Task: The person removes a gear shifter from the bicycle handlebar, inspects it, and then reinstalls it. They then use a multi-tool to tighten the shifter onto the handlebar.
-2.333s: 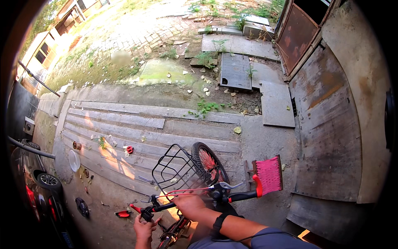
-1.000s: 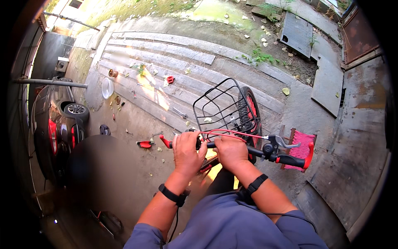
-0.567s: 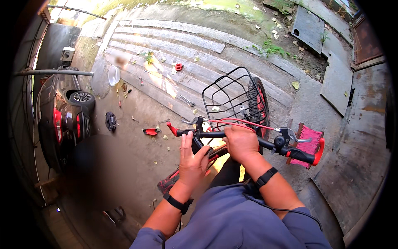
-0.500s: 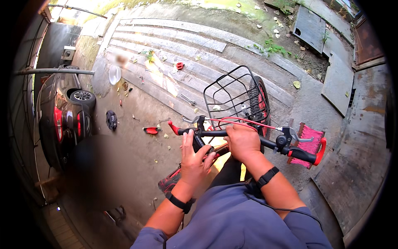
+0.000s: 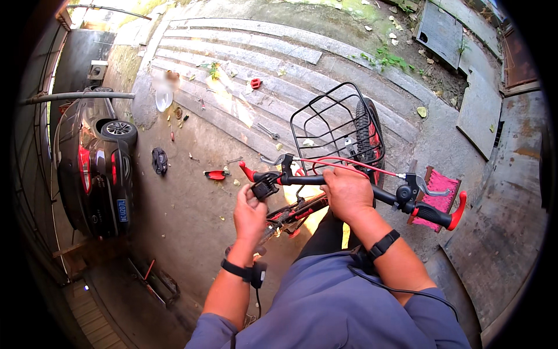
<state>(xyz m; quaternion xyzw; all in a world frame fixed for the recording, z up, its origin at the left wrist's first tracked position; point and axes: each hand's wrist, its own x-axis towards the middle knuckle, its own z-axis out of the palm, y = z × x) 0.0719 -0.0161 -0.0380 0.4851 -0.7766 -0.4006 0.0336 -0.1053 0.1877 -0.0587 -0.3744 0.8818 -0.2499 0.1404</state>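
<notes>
A bicycle stands in front of me, its black handlebar [image 5: 308, 180] running across the middle with red bar ends. My right hand [image 5: 349, 191] is wrapped round the bar near its centre, beside the red cables. At the left grip, my left hand [image 5: 250, 216] pinches a small black box-shaped part [image 5: 265, 188] between thumb and fingers. That part lies against the grip; I cannot tell whether it is fastened there. Beyond the bar are a black wire basket [image 5: 334, 131] and the front wheel [image 5: 367, 131]. A silver brake lever [image 5: 429, 187] sits by the right grip [image 5: 435, 215].
Right of the bicycle is a stool [image 5: 437, 200] with pink webbing. On the ground lie a wrench [image 5: 268, 132], a red pedal [image 5: 256, 84], a red-and-black piece [image 5: 217, 174], a black part [image 5: 159, 161] and a clear bowl [image 5: 164, 100]. A dark car [image 5: 96, 168] is parked at left.
My left hand has moved slightly left and down, its spread fingers closing on the black part, which now sits turned at the left grip. My right hand keeps its hold on the bar.
</notes>
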